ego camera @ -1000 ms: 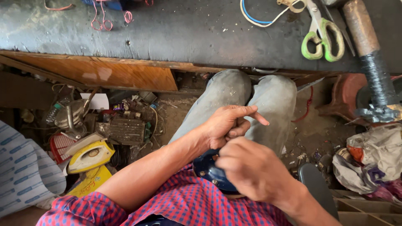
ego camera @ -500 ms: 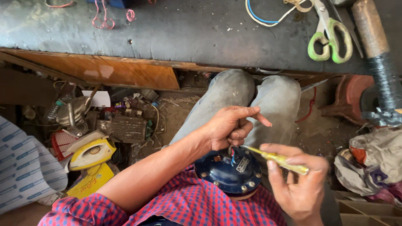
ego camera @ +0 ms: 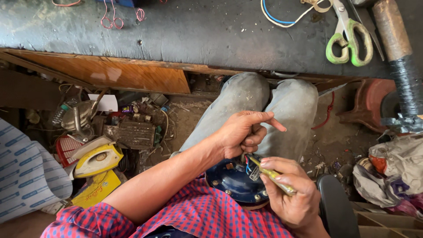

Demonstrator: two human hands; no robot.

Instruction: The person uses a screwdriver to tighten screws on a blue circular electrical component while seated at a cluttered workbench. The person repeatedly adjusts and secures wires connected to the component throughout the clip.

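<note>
The motor, a round dark blue metal body with bolts along its rim, rests in the person's lap, just below the knees and well under the edge of the table. It looks heavy and stiff, so I judge it will not bend or slip easily; the smooth painted shell may be a little slippery, and the rim with the bolts seems the best place to take hold. The thin coloured wires on its top are soft and fragile and should not carry any load. Its flat face looks up toward the camera, so its axis runs about upright, slightly tilted to the knees.

The left hand is just above the motor, fingers curled down onto the wires, with the first finger stretched out. I cannot tell how firmly it pinches them. The right hand, at the right side of the motor, is closed around a yellow screwdriver. This tool is light and stiff; its long axis goes from lower right to upper left, and the tip points at the wires.

Far above the motor, scissors lie on the table.
</note>
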